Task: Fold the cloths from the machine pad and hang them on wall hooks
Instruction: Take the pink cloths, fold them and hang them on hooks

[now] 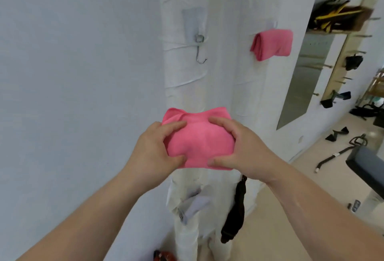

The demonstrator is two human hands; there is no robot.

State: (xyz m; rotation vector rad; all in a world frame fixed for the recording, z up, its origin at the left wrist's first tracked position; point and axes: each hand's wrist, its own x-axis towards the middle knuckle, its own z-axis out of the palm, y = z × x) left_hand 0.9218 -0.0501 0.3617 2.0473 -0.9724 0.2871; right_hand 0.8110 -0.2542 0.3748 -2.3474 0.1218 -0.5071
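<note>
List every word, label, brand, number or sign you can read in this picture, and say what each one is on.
None can be read. The folded pink cloth held in both hands, the hung pink cloth, the bare metal hook and the wall carry no print; the shelf items are too blurred to tell.

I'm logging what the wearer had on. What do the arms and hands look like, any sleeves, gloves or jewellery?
Both forearms are bare with no sleeve in view. The left hand and right hand are ungloved, with no rings, watch or wristband visible.
</note>
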